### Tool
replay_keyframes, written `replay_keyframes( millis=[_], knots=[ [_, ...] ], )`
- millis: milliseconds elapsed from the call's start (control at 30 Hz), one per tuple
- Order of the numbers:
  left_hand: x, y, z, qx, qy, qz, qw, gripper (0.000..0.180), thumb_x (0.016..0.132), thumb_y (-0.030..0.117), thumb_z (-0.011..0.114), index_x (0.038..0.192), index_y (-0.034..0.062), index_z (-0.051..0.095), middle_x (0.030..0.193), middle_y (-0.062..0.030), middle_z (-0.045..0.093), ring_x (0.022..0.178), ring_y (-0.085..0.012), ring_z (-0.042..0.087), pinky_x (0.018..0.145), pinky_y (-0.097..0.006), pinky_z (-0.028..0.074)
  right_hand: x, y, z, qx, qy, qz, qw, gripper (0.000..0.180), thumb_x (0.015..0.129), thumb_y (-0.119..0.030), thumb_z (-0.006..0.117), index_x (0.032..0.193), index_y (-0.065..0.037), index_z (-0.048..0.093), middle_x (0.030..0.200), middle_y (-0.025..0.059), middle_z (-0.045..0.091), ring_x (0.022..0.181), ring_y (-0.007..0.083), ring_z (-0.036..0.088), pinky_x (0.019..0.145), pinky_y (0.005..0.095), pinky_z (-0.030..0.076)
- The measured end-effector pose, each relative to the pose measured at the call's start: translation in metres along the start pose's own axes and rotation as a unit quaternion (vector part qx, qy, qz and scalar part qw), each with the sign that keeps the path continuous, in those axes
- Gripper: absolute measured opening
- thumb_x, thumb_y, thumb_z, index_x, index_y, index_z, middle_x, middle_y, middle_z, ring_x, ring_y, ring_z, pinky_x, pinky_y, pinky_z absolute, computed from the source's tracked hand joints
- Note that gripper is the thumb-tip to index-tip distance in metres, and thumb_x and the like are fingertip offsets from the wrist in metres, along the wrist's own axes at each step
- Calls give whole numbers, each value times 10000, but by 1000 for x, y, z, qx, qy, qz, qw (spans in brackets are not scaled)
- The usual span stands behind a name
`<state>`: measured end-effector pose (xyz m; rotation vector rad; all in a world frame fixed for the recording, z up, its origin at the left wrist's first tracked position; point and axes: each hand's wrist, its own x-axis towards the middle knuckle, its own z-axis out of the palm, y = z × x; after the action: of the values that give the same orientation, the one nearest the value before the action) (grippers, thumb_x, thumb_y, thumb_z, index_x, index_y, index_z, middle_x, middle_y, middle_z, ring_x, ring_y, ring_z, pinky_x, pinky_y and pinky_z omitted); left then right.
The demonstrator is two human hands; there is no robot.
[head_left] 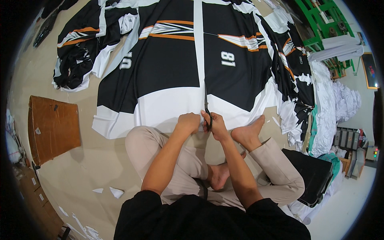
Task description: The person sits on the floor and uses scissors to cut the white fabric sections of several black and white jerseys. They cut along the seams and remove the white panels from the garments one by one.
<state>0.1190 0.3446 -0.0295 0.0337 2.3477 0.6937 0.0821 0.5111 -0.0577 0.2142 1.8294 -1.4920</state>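
Observation:
A wide sheet of printed fabric [172, 68], black with white borders and orange-edged stripes, lies spread on the floor before my crossed legs. My right hand [216, 125] is closed round the dark handles of a pair of scissors [209, 114]. Their blades point away from me, along the white strip [199, 52] between two black panels. Just left of them, my left hand [189, 123] is closed at the near white edge of the fabric, gripping it. The fingertips of that hand are partly hidden.
Cut black and white pieces [78, 60] lie at the far left, and more fabric [294, 104] is heaped at right. A brown cardboard piece [55, 129] rests on the floor at left. Small white scraps [116, 192] lie nearer. Beside my right knee sits a black case [310, 176].

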Motion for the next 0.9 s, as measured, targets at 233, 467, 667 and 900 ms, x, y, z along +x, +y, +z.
replay_keyframes(
  millis=[233,467,667,900],
  knots=[
    [7,-6,8,-13,-14,-3,1000,285,769,116,750,1038,33,706,1079,-177,734,1020,-344,712,841,-449,574,14,-35,6,60,-5,54,997,569,868,-577,735,757,-46,561,586,66,537,438,184,524,429,311,430],
    [7,-4,6,2,-18,-2,1000,306,775,147,765,1053,37,703,1080,-169,734,1028,-339,711,842,-453,575,34,-35,4,-17,-2,19,1000,577,871,-598,718,743,-61,551,616,64,543,483,185,551,445,313,445],
    [8,-5,9,5,-26,-5,1000,301,778,156,764,1054,50,706,1094,-164,734,1041,-332,711,851,-452,577,42,-53,6,71,-13,45,996,540,871,-542,750,741,-58,548,606,65,546,471,186,553,428,321,441],
    [10,-3,11,-10,3,-10,1000,277,667,58,790,942,60,759,1017,-145,758,970,-295,739,778,-410,591,60,-57,6,8,-1,21,1000,550,849,-560,766,754,-67,543,617,62,543,481,194,563,435,339,446]
  ],
)
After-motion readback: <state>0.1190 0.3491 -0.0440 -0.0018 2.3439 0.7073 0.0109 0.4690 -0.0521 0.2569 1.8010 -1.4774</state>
